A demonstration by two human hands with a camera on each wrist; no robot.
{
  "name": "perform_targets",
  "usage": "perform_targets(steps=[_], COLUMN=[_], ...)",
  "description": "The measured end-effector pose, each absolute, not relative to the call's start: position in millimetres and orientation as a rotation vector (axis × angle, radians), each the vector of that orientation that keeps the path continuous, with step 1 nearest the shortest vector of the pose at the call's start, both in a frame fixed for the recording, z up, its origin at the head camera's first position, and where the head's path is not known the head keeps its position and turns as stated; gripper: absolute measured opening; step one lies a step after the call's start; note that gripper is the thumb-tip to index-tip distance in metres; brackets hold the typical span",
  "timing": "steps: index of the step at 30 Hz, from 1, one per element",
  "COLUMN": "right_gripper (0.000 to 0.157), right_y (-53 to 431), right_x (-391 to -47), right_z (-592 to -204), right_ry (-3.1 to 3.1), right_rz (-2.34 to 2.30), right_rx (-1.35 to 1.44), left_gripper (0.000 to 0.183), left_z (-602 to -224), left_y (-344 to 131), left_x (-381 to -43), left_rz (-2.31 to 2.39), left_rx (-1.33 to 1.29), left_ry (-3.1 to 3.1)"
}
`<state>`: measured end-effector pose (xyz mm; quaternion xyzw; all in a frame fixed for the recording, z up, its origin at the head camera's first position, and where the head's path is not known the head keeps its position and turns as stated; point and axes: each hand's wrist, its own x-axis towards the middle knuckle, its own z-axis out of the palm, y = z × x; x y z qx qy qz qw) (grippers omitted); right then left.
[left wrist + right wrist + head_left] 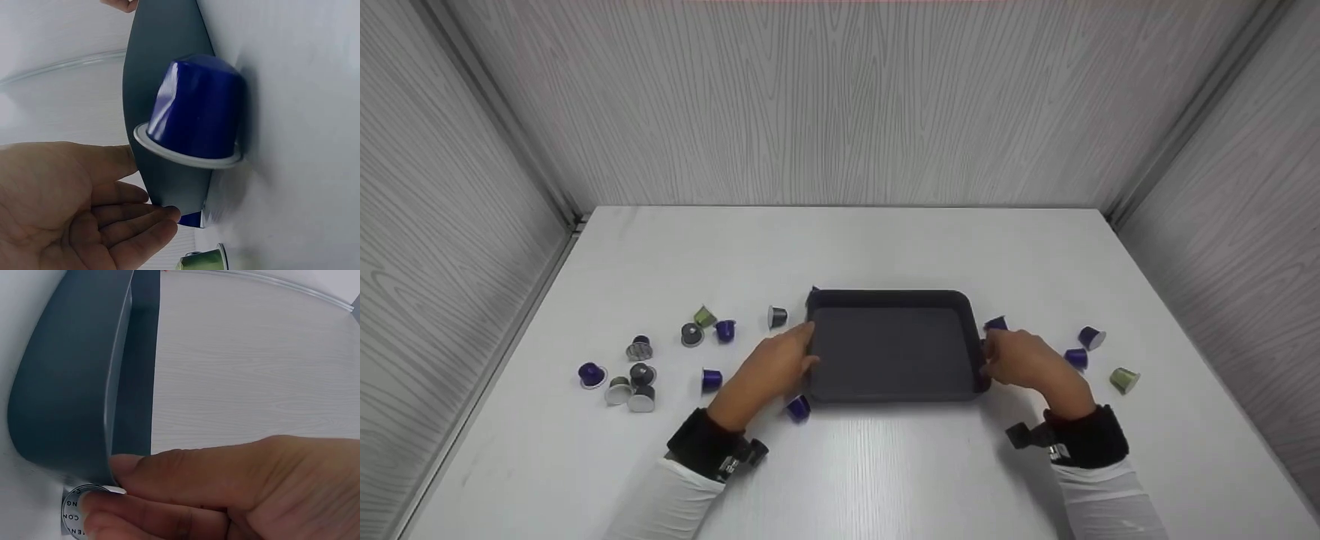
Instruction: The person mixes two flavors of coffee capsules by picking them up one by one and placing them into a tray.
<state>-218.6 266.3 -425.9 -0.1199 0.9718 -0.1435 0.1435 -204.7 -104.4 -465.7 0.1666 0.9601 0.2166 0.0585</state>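
Observation:
A dark grey rectangular tray (896, 352) lies on the white table between both hands, its inside bare. At its left side, my left hand (769, 367) grips the wall, thumb over the rim and fingers outside. My right hand (1027, 364) pinches the right wall, thumb at the rim. In the right wrist view, the fingers overlap a coffee capsule (73, 514) with a lettered lid, beside the tray (62, 382). A blue coffee capsule (194, 109) stands large before the tray in the left wrist view; another blue capsule (996, 323) shows just beyond my right hand.
Several coffee capsules lie left of the tray, among them a blue one (592, 374), a grey one (691, 334) and a green one (705, 316). To the right are two blue capsules (1091, 337) and a green one (1123, 379). Grey wood-grain panels (840, 105) enclose the table.

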Motion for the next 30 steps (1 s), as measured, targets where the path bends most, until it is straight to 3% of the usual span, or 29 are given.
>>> perform_targets(steps=[10, 17, 30], right_gripper=[0.021, 0.038, 0.042], right_y=[272.4, 280.2, 293.8], right_x=[-223.2, -224.4, -229.4], right_z=[-422.7, -420.2, -427.3], right_ry=[2.807, 2.96, 2.959], right_rz=[-0.47, -0.564, -0.498], right_rx=[-0.385, -0.383, -0.338], left_gripper=[0.062, 0.065, 0.068], left_z=[-464.8, -467.7, -474.4], left_y=[-104.3, -104.3, -89.5], left_x=[-200.8, -201.9, -213.3], left_rz=[0.638, 0.677, 0.733], left_rx=[0.544, 0.527, 0.298], left_ry=[2.924, 2.947, 2.94])
